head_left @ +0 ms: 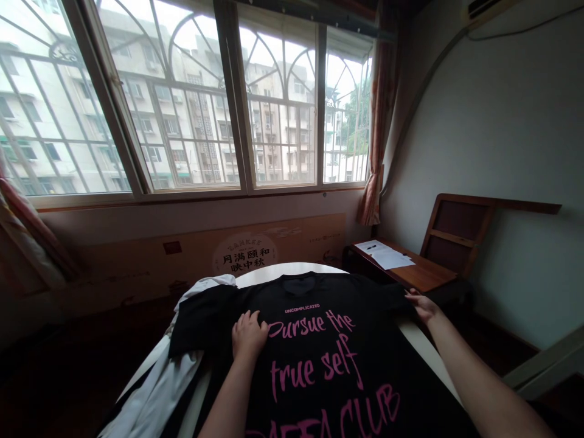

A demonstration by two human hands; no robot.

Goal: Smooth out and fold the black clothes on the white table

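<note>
Under the barred window (283, 109), my right hand (424, 306) is pinching the shirt's (314, 340) sleeve; my left (249, 334) is pressing flat, fingers slightly spread, on its chest. The shirt is lying across the white table (433, 353), beside pale cloth (159, 389).

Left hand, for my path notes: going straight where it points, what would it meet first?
The left hand would first meet more black shirt, which it touches, then probably the white table's rim; depth is unclear.

Barred windows (278, 103); pale wall (497, 115)
</note>
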